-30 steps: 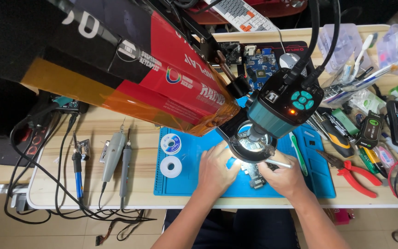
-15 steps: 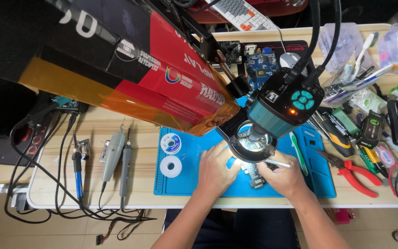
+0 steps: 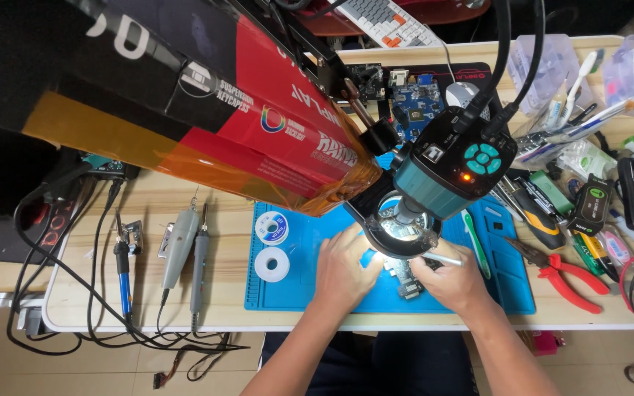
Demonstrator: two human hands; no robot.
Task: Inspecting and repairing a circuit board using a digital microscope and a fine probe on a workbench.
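My left hand (image 3: 345, 268) rests on the blue work mat (image 3: 299, 293), fingers curled at a small circuit board (image 3: 403, 277) lying under the ring light of a teal microscope camera (image 3: 449, 172). My right hand (image 3: 453, 277) sits on the board's right side and grips a thin silver tool (image 3: 443, 259) that points left toward the lit spot. The camera's lens and ring light hide most of the board and both sets of fingertips.
Two solder spools (image 3: 271, 246) lie on the mat's left part. Soldering irons and cables (image 3: 177, 253) lie left of the mat. Red pliers (image 3: 566, 279), a green toothbrush, meters and tools crowd the right. A large red-and-black box (image 3: 207, 117) overhangs the upper left.
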